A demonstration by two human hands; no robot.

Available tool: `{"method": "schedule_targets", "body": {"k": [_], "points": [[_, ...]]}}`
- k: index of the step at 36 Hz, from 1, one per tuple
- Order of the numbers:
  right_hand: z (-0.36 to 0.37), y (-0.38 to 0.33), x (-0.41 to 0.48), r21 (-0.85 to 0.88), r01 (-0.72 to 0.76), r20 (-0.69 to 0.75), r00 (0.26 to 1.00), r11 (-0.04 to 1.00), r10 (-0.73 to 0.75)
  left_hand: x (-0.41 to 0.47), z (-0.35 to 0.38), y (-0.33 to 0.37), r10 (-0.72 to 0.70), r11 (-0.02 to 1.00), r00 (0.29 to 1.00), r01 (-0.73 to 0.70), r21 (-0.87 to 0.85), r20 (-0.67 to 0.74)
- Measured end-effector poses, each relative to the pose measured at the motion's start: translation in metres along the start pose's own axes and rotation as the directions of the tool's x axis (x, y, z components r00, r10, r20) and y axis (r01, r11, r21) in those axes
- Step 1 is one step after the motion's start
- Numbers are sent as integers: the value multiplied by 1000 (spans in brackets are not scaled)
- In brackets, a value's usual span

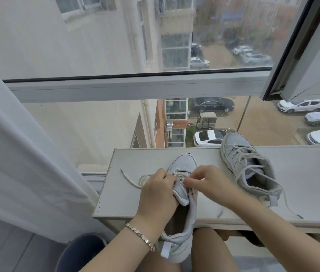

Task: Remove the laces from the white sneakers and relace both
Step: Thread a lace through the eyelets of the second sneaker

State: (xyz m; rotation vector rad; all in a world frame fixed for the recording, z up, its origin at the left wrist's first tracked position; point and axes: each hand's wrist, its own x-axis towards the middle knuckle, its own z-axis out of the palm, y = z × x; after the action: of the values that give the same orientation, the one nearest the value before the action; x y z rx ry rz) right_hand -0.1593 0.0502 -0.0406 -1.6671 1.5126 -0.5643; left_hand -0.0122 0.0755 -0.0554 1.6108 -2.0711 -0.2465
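The near white leather sneaker (183,162) sits at the front edge of the pale flat surface (127,195), heel hanging off over the person's lap. The left hand (159,191) has a curled grip on its tongue. The right hand (204,181) pinches the off-white lace (133,182) by the eyelets, and the other white sneaker (247,163), laced, lies off to the right.

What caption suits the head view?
Left hand grips near sneaker's tongue, right hand pinches its lace; far sneaker laced.
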Motion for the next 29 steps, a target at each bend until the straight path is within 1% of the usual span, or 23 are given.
{"method": "schedule_targets", "body": {"k": [3,9,15,17,20,24,27,29], "points": [[-3,-3,6,-27,-38,50,998,999,39,2,-1,1,-20,999,1000,19,-39,-17],[-1,-4,15,-41,-22,-2,1000,999,22,0,0,-2,-15,998,999,12,-67,-43],[-1,-7,18,-148,16,3,1000,989,-15,0,1,-1,8,998,999,-11,-63,-44],[1,-8,17,-232,39,-24,999,972,-45,0,1,0,8,998,999,-11,-57,-48],[6,-10,13,-363,44,-107,990,931,-88,0,1,1,5,999,998,-8,-49,-56],[9,-10,11,-393,67,-137,982,917,-131,0,1,0,-12,999,997,9,-39,-78],[7,-8,6,-419,123,-167,963,900,-210,2,1,-1,-31,999,997,30,-24,-66],[-2,-6,1,-394,154,-216,943,906,-254,5,0,-4,-48,999,997,47,-16,-60]]}}
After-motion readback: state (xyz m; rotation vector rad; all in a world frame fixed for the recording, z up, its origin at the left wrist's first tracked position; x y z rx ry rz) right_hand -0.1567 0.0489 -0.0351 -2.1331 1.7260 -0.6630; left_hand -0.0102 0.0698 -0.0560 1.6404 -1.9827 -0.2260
